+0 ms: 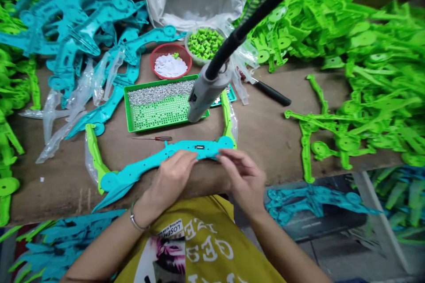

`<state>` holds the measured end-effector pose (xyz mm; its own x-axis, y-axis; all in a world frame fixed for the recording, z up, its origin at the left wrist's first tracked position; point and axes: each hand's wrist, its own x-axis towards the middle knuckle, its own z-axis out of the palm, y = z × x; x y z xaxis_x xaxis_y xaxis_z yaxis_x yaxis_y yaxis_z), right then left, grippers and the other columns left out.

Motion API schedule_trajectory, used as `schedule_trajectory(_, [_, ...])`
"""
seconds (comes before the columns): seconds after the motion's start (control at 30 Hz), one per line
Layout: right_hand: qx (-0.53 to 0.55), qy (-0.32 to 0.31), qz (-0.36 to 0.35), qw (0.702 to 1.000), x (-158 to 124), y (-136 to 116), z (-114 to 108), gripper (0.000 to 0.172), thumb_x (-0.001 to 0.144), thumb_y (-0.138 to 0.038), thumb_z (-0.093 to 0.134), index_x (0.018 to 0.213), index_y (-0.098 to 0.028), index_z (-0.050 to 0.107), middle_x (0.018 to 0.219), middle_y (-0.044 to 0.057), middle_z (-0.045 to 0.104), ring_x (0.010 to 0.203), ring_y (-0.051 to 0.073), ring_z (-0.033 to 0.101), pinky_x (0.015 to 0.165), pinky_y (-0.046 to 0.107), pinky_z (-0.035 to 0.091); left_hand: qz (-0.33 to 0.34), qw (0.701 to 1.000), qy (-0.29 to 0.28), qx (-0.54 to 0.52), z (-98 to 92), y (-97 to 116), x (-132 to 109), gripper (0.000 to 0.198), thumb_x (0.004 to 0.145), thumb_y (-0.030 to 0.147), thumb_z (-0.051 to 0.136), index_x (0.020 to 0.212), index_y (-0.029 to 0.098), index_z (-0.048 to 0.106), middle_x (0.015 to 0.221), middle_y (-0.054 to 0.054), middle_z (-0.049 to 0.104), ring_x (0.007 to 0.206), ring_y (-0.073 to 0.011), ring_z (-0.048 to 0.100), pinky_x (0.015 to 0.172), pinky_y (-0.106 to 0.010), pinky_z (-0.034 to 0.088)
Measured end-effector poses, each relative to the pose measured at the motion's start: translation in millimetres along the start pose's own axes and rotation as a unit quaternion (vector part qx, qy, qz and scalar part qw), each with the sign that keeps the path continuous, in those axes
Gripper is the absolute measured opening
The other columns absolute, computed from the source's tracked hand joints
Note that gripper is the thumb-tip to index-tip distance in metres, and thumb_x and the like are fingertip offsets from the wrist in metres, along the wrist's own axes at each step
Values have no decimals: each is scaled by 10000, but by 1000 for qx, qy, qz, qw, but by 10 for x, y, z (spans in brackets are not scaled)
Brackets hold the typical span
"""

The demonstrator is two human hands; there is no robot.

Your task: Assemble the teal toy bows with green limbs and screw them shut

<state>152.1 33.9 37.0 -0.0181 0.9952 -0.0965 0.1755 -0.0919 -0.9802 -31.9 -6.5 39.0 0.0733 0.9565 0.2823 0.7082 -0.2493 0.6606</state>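
Note:
In front of me a long blue plastic part [146, 161] lies along the table's near edge. A green plastic arm with a clear piece [95, 157] joins its left end, and a second green arm [227, 117] rises from its right end. My left hand [175, 174] rests on the blue part's near edge, fingers closed over it. My right hand [244, 174] is at the right end, thumb and fingers pinched together; what they hold, if anything, is too small to make out. Above the work hangs a grey-headed electric screwdriver [207, 93].
Behind lies a green tray [159, 117] of small screws. A red basket [171, 59] of white pieces and a bowl of green pieces [206, 44] stand beyond. A small screwdriver [152, 138] and a black-handled tool [272, 93] lie nearby. Blue parts [66, 22] and green parts [375, 79] are heaped left and right.

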Motion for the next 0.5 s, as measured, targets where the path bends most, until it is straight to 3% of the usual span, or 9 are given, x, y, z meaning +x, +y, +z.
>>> schedule_trajectory(0.1, [-93, 100, -115, 984, 190, 77, -235, 172, 835, -323, 688, 978, -231, 713, 1003, 71, 723, 955, 220, 674, 918, 414, 527, -4, 998, -34, 49, -3, -150, 154, 232, 993, 228, 477, 1041, 152, 691, 912, -92, 681, 877, -179, 661, 818, -319, 554])
schedule_trajectory(0.17, [-127, 135, -136, 973, 302, 153, -367, 179, 837, -331, 682, 974, -219, 709, 989, 77, 721, 946, 225, 672, 913, 422, 521, 9, 995, -53, 82, 18, -216, 234, 250, 992, 233, 475, 975, 147, 710, 842, -79, 643, 812, -169, 635, 751, -296, 538])
schedule_trajectory(0.33, [-181, 151, -111, 965, 411, 346, -498, 208, 853, -362, 643, 951, -192, 712, 988, 97, 738, 958, 243, 683, 925, 431, 507, 21, 989, -85, 116, 89, -236, 310, 280, 990, 221, 472, 897, 127, 719, 804, -71, 599, 753, -158, 578, 683, -273, 478])
schedule_trajectory(0.5, [-207, 96, -41, 973, 395, 469, -446, 325, 903, -425, 540, 1064, -175, 670, 969, 104, 748, 881, 238, 701, 813, 393, 545, 26, 993, -74, 93, 114, -221, 314, 257, 984, 212, 485, 941, 126, 723, 817, -67, 611, 764, -162, 577, 687, -276, 471])
